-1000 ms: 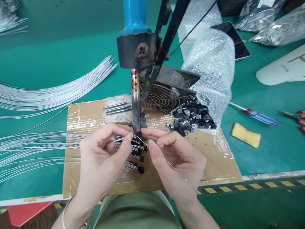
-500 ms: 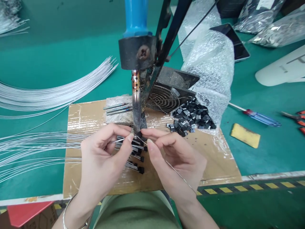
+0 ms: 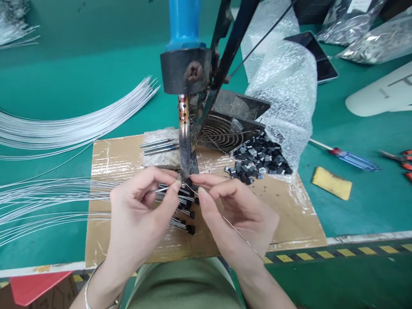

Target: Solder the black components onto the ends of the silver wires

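Note:
Overhead, a blue-handled soldering iron is clamped upright with its tip pointing down between my hands. My left hand pinches a thin wire close to the tip; the wire's end is covered by my fingertips. Between the thumb and fingers of my right hand is a strand of solder wire, its near end reaching the iron's tip and its tail running back over the palm. Beneath my fingers lie several wires ending in black connectors.
Cardboard covers the work spot. Behind it are a fan, a heap of small black parts and bubble wrap. White wires lie left; a screwdriver, yellow sponge and pliers lie right.
Almost nothing differs. Both hands keep their pinch at the iron's tip, and the whole view has shifted very slightly.

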Available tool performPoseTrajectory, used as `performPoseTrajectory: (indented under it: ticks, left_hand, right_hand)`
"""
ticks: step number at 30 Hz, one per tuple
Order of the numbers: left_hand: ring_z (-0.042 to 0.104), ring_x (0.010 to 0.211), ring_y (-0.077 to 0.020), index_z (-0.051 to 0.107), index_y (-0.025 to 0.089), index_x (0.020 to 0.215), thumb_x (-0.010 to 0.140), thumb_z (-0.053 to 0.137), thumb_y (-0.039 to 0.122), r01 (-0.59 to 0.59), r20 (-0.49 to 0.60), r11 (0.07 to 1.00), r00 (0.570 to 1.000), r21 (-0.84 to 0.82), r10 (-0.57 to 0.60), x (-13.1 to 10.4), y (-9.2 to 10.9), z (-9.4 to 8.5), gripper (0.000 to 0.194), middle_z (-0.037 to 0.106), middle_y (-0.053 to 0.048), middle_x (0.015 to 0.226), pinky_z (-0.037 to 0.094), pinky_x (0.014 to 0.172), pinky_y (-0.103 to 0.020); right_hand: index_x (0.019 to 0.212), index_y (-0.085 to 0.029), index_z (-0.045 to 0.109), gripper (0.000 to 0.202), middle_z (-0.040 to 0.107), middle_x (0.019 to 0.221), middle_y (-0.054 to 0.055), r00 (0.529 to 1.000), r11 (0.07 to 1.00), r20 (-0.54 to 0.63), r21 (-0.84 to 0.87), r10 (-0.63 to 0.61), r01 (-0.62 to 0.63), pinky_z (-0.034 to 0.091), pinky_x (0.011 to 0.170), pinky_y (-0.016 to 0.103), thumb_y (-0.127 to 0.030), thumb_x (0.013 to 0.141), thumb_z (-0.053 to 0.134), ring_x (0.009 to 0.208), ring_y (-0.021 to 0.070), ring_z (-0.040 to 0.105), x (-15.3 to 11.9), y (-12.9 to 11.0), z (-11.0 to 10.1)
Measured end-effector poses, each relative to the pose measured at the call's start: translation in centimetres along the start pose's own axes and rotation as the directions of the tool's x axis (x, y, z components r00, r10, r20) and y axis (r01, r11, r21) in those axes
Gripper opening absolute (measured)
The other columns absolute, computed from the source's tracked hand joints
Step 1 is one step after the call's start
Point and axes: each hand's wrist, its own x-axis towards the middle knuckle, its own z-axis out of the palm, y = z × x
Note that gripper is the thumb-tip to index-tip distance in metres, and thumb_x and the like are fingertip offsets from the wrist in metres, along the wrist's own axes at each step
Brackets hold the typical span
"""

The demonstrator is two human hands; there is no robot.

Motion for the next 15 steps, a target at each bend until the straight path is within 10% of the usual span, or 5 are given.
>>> performPoseTrajectory:
  ticks: [15]
  left_hand:
    - [0.059,0.065,-0.0099,0.074,0.023,0.075,0.082,0.076,0.011,-0.011,-0.007,1.000,1.000,0.002,0.011,0.08,0.03,-0.03,0.014,0.077,0.002,0.083,0.035,0.050,-0.022]
  right_hand:
    - [0.083,-0.023,0.067,0.019,0.083,0.112,0.004,0.999,0.999,0.003,-0.021,-0.038,0.038,0.063,0.092,0.031,-0.008,0.094,0.072,0.104,0.0185,0.080,-0.11,0.15,0.00]
